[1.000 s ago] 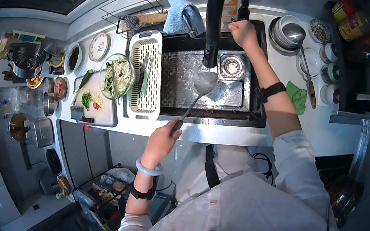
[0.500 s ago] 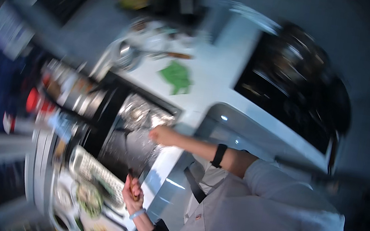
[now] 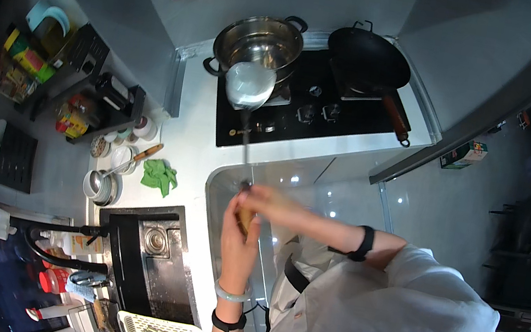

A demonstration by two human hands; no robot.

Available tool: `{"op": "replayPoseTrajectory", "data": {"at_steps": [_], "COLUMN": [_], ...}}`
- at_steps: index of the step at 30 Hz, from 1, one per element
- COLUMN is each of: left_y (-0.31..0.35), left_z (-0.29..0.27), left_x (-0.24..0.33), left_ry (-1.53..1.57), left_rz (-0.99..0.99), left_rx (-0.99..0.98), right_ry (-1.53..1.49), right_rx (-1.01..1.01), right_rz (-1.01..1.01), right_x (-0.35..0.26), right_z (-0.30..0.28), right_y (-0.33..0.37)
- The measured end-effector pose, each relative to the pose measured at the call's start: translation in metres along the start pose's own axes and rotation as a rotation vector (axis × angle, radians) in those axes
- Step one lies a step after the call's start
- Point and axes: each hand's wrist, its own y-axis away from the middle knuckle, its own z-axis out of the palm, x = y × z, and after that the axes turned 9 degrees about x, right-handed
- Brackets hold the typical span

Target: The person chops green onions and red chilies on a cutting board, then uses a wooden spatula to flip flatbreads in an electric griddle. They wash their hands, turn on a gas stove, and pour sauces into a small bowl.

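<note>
A metal ladle [image 3: 249,87] with a wooden handle points away from me, its round, shiny head in front of a steel two-handled pot [image 3: 233,39] on the left of the stove. The head overlaps the pot's near side; whether they touch I cannot tell. My left hand [image 3: 239,245] is wrapped round the wooden handle. Against the upper end of that handle is my right hand [image 3: 270,205], its fingers closed and slightly blurred. A black wok [image 3: 369,61] with a wooden handle sits on the right burner.
Left of my arms is the sink [image 3: 179,291], with a white perforated basket [image 3: 133,322] at its near end. A green cloth [image 3: 158,177], stacked bowls [image 3: 98,192] and a second ladle [image 3: 146,153] lie on the counter. A black tap [image 3: 66,262] reaches over the sink.
The view has swung round, and both hands have gone from over the sink to in front of the stove. My hands, apart before, have come together at the ladle's handle.
</note>
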Motion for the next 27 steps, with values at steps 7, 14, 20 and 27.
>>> {"op": "replayPoseTrajectory", "data": {"at_steps": [7, 14, 20, 27], "left_y": [-0.053, -0.053, 0.013, 0.193], "left_z": [0.059, 0.088, 0.065, 0.026], "left_x": [0.006, -0.066, -0.088, -0.066], "left_ry": [0.055, -0.355, -0.367, -0.378], "left_rz": [-0.055, -0.145, -0.179, -0.509], "left_rx": [0.022, 0.088, 0.397, 0.648], "right_ry": [-0.129, -0.171, -0.203, 0.629], "right_rx": [0.56, 0.564, 0.306, 0.539], "right_rz": [0.161, 0.324, 0.099, -0.022], "right_x": [-0.114, -0.077, -0.002, -0.007], "right_z": [-0.31, -0.506, -0.587, -0.546], "right_y": [-0.002, -0.039, -0.078, -0.142]}}
